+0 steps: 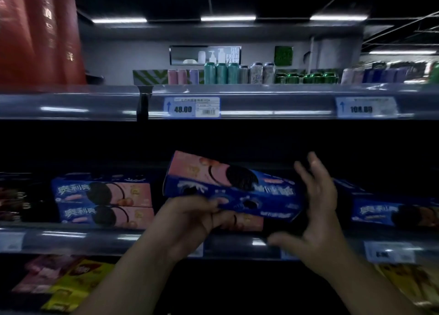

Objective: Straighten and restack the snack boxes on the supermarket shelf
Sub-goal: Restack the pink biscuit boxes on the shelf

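A blue and pink cookie box (228, 186) is tilted above the middle shelf (95, 240), its left end raised. My left hand (190, 222) grips its lower front edge. My right hand (316, 200) is spread, fingers apart, against the box's right end; whether it grips is unclear. Under the held box lies another box (247, 221), mostly hidden. Two matching boxes (107, 199) sit neatly stacked at the left. One more box (389, 210) lies skewed at the right.
The upper shelf rail (273, 105) with price tags runs just above the dark shelf bay. Drink cans (223, 73) stand on top. Tall red boxes (38, 34) stand top left. Yellow and pink packs (71, 283) fill the lower shelf.
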